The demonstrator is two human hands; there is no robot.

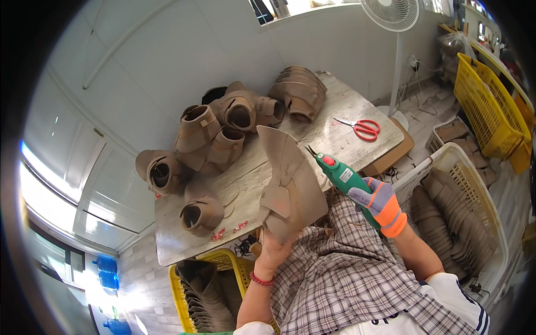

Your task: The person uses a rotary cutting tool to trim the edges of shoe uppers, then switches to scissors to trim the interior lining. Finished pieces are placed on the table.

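My left hand [272,250] grips a brown suede boot upper [287,184] from below and holds it up over my lap, its sole edge pointing toward the table. My right hand [379,205], in a grey, purple and orange glove, holds a green handheld tool [340,174] with a red button. The tool's thin tip sits close to the upper's right edge. A red bracelet [261,278] circles my left wrist.
A pale work table [335,111] carries several more brown boot uppers [212,139] and red-handled scissors [362,128]. A yellow basket [237,265] of uppers stands below left, a white basket [480,206] of uppers on the right, a yellow crate [486,111] and a standing fan [391,14] beyond.
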